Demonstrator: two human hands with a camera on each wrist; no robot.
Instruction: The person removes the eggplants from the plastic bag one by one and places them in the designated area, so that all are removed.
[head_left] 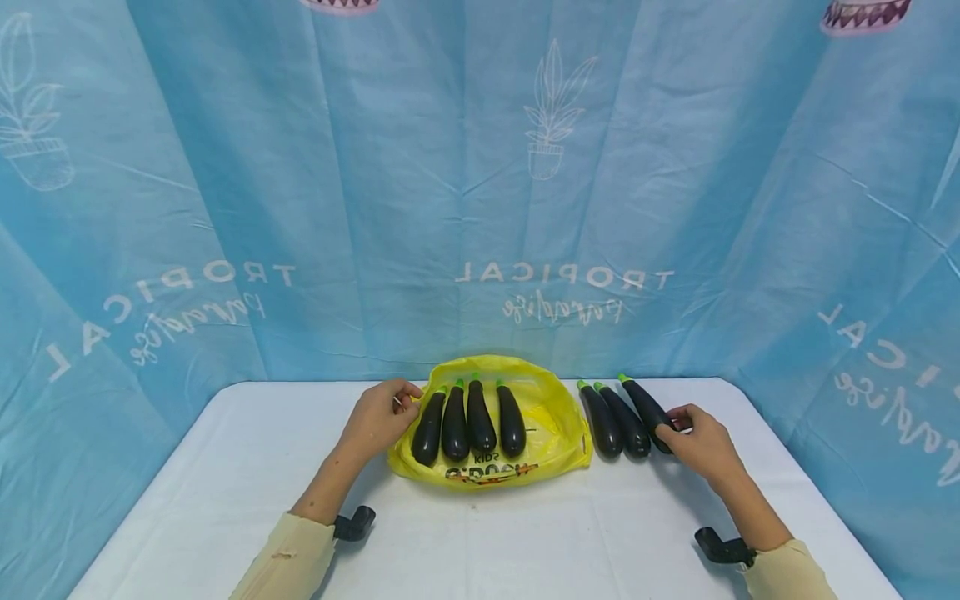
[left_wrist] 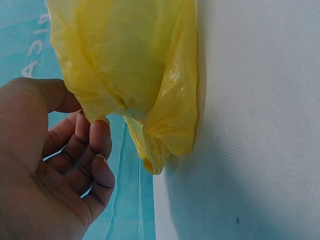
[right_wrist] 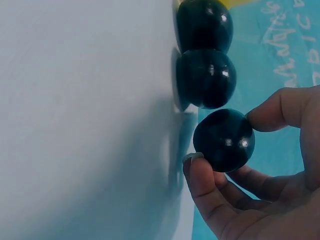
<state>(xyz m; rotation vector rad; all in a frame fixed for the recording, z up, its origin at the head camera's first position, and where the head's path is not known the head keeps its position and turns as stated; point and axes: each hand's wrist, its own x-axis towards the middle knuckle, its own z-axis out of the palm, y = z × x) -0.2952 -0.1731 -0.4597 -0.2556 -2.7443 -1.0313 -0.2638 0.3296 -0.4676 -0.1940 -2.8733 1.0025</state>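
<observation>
My left hand (head_left: 381, 419) pinches the left edge of a yellow plastic bag (head_left: 557, 417), which lies spread with its mouth open at the back of the table. In the left wrist view, thumb and fingers meet on the thin yellow film (left_wrist: 120, 55). Several dark eggplants (head_left: 512, 421) with green stems lie side by side in the bag. To its right, my right hand (head_left: 701, 442) grips one eggplant (head_left: 645, 407) near its thick end, thumb on one side and fingers on the other. Two more eggplants (right_wrist: 206, 78) lie just left of the held one.
A white cloth covers the table (head_left: 525, 542). Behind it hangs a blue printed curtain (head_left: 420, 208), also rising at both sides. Black wrist mounts (head_left: 723, 546) sit on both forearms.
</observation>
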